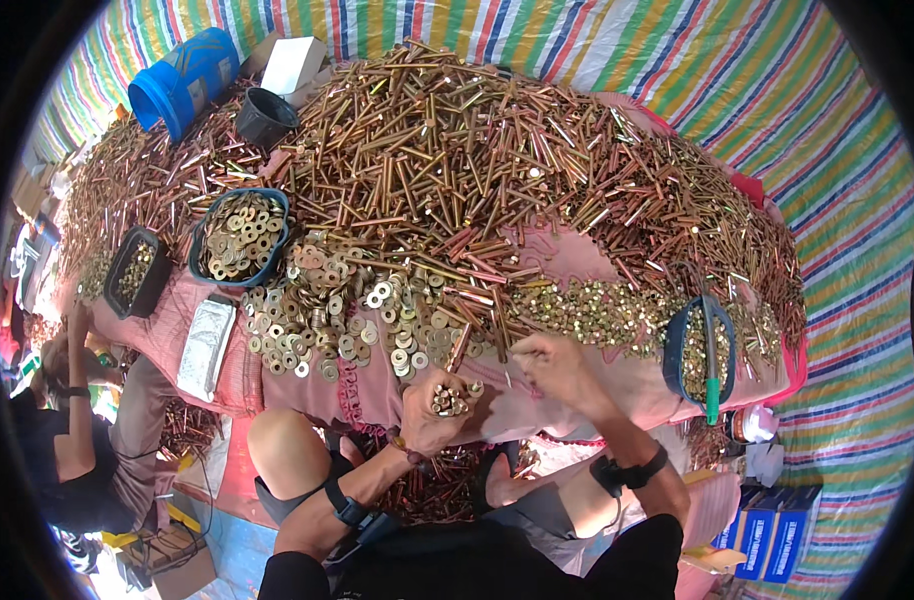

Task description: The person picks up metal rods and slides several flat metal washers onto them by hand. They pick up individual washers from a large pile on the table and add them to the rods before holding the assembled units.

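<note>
Your left hand (432, 412) is closed around a bundle of slim, copper-and-gold metal rods (450, 401), held just beyond the near edge of the pink cloth-covered surface (617, 377), with the bright ends bunched toward you and one longer shank poking out past your fingers on the far side. Your right hand (562, 372) hovers over the cloth to the right of it, fingers drawn together; it is blurred there, so you cannot be sure from this view whether anything is pinched between the tips. The step looks like working the bundle with small parts, so hold it firmly but without crushing, ends roughly level, so that each one can be reached separately. Let your right hand make short trips: the small, brass-coloured metal nuts (602, 315) lie just beyond it, and the flat, round, dull-gold washers (322, 300) spread beyond the left hand and to its left. Take one piece at a time, seat it straight rather than tilted, and mind the loose heap of copper-coloured rods (427, 150) behind, which could slide down among the smaller parts
</note>
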The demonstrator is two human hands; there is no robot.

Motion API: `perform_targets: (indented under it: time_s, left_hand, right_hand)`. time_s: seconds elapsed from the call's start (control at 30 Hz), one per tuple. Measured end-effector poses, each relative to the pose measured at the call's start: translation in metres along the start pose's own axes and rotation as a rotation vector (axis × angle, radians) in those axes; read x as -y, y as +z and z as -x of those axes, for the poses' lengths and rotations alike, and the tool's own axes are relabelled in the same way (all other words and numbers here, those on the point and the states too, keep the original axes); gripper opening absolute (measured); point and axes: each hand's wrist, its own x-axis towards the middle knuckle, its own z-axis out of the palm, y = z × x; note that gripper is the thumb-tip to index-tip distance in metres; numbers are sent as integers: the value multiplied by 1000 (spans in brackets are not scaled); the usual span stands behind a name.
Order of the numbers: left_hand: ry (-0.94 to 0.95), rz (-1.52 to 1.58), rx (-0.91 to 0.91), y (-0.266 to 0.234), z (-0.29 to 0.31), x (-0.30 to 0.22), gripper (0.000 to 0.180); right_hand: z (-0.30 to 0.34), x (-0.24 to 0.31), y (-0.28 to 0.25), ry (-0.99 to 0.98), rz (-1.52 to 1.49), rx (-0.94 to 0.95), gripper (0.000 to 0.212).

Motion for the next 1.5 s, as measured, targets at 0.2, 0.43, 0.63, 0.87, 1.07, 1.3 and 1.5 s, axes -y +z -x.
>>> perform_targets:
  time_s: [0.2, 0.43, 0.63, 0.87, 1.07, 1.3, 1.5]
  left_hand:
    - [-93, 6, -15, 2, -2, -1, 25]
    - [-19, -71, -35, 3, -5, 4, 26]
    - [-48, -60, -38, 6, -7, 2, 26]
    - [-23, -123, -48, 6, -10, -1, 27]
    - [-16, -131, -32, 6, -11, 2, 27]
    - [-67, -133, -19, 1, -8, 6, 28]
    - [-35, -153, -13, 2, -9, -4, 27]
  right_hand:
    - [8, -18, 37, -284, 126, -95, 16]
    - [2, -4, 35, -256, 285, -295, 23]
    - [-15, -15, 46, -295, 503, -400, 25]
    - [-4, -8, 29, 20, -503, -152, 23]
    - [9, 12, 37, -145, -826, -98, 37]
    - [28, 41, 45, -335, -486, -215, 64]
    - [33, 35, 47, -722, 55, -281, 61]
